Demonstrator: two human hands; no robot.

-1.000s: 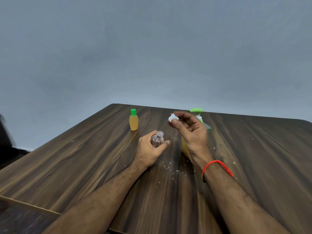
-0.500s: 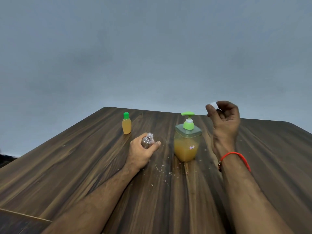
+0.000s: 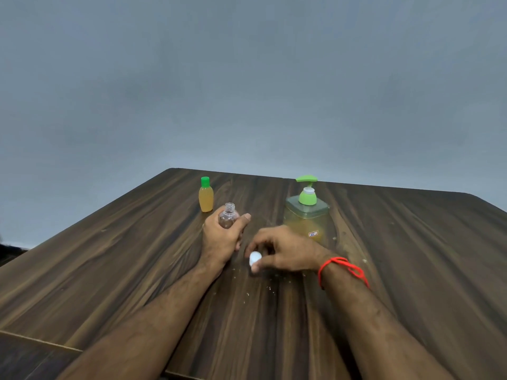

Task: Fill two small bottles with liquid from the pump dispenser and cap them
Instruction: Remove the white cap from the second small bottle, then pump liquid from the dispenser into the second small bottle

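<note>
Spanning the foreground, dark wood-grain table (image 3: 137, 270) against grey-blue wall (image 3: 247, 78).

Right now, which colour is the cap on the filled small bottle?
Green, bright. The cap sits on the filled small bottle; the head view shows it clearly.

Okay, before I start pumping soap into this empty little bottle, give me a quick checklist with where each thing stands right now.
1. Empty bottle uncapped, neck open: ok.
2. Left hand grips it upright: ok.
3. Bottle under the pump dispenser spout: not ok, it stands apart to the left.
4. Right hand free to press the pump: not ok, it pinches the white cap low over the table.
5. Dispenser holds liquid: ok, orange shows inside.
6. Green-capped bottle filled and capped: ok.
</note>
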